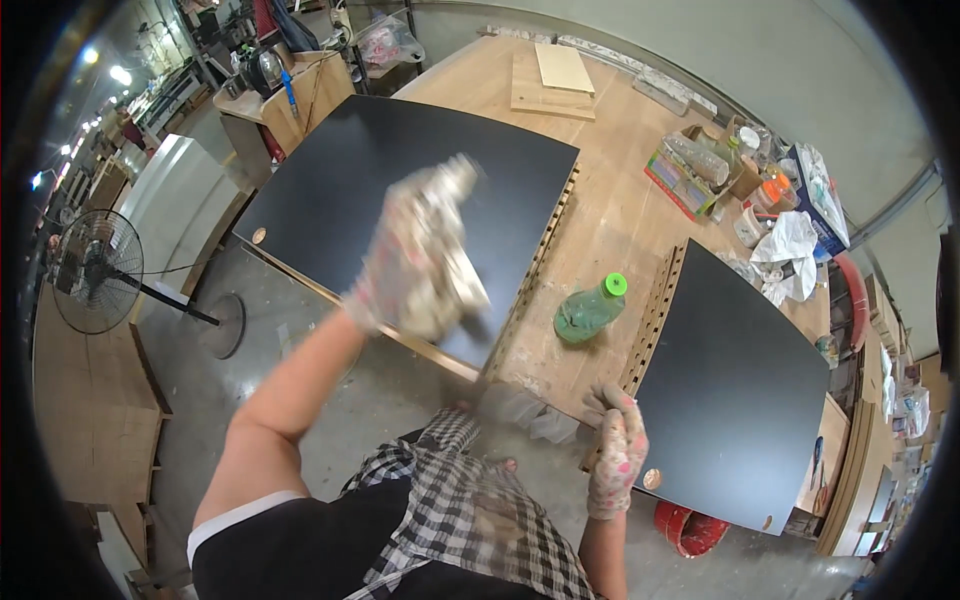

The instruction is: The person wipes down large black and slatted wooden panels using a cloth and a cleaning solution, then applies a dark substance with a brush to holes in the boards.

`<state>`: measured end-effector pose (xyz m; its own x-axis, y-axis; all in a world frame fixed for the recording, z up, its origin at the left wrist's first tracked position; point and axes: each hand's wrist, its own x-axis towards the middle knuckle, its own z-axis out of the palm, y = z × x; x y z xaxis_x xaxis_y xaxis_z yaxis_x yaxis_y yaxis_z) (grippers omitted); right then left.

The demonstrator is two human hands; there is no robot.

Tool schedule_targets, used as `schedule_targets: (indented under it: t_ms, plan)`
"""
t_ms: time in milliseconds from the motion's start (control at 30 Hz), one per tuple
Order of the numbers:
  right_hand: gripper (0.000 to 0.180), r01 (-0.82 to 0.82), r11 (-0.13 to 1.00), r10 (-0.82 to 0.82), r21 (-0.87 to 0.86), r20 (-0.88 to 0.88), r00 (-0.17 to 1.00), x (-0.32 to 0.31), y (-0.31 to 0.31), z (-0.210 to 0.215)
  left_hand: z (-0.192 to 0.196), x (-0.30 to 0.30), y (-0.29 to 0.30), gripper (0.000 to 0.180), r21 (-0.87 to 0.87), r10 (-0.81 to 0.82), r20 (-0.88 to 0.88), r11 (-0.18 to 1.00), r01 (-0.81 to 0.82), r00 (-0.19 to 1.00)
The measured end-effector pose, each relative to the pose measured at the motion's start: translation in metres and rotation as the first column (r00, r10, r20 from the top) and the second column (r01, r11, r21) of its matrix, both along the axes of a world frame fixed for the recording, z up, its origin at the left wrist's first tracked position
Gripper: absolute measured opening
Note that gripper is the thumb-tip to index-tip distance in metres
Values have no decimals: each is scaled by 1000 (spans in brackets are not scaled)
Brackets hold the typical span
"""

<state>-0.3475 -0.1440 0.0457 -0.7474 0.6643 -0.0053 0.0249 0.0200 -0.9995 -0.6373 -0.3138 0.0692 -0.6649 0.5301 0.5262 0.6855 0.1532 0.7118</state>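
Observation:
My left hand (385, 265), in a pale patterned glove, grips a whitish rag (440, 270) over the large black panel (400, 165) on the left; hand and rag are smeared by motion. The panel's near side sticks out past the table. At the near left corner of a second black panel (735, 380), my gloved right hand (617, 455) hangs with fingers partly stretched and apart, and nothing shows in them. Between the panels stands a green translucent bottle (588, 312) with a bright green cap.
Perforated strips run under the panels' facing edges. The wooden table (480, 75) carries light boards (563, 68) at the back and a carton of bottles (690, 165) at right. A fan (100, 270) stands left, a red bucket (690, 528) below the right panel.

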Motion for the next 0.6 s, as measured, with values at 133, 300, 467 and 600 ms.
schedule_targets:
  t_ms: [133, 300, 467, 600]
  plan:
    - [32, 34, 999, -32, -24, 66, 997, 43, 22, -20, -16, -134, 0, 48, -180, 275, -196, 934, -310, 941]
    - [30, 197, 980, -186, -40, 192, 964, 57, 0, -1, -70, -246, 66, 49, -675, 514, -105, 592, -440, 851]
    - [29, 280, 957, -250, -79, 274, 929, 74, -14, -13, -53, -235, 169, 45, -762, 216, -246, 560, -326, 945]
    - [28, 346, 936, -305, -67, 342, 889, 66, -14, -12, -70, -213, 211, 46, -715, -2, -336, 652, -254, 942]
